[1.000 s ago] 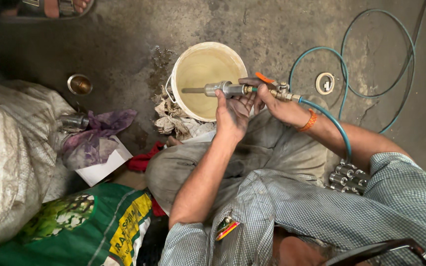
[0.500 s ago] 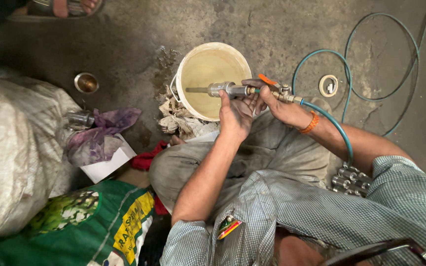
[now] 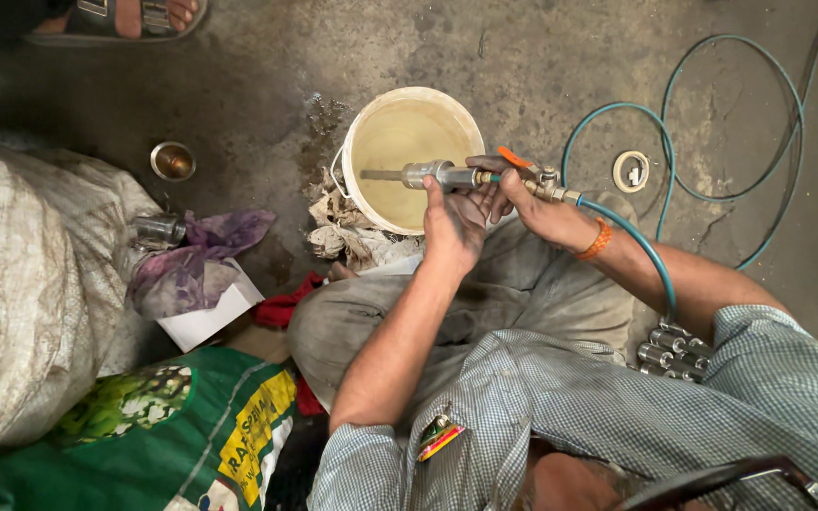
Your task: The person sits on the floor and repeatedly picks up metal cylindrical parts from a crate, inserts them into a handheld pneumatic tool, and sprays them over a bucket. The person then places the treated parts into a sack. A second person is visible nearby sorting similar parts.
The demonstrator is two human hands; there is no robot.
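1. As I sit over the grey concrete floor (image 3: 542, 66), a pale plastic bucket (image 3: 364, 123) stands just in front of my knees, open at the top, with murky yellowish liquid (image 3: 409, 142) filling it.
2. Dirty rags (image 3: 347, 232) lie bunched against the bucket's near side, touching its wall.
3. A small round metal cup (image 3: 172, 161) stands well to the left of the bucket; I cannot tell what is in it.
4. I hold a metal fitting (image 3: 433, 174) level over the bucket's mouth, its thin rod end pointing left above the liquid.
5. My left hand (image 3: 453, 222) reaches forward with a nearly straight forearm, its fingers curled up around the fitting's body from below.
6. My right hand (image 3: 532, 203) comes in from the right, wrist bent, an orange band (image 3: 595, 240) on it, fingers closed on the valve with the orange lever (image 3: 515, 158) at the fitting's back end.
7. A teal hose (image 3: 636, 241) leaves the valve, runs over my right forearm and loops across the floor.
8. Several shiny metal fittings (image 3: 669, 348) lie clustered beside my right thigh.
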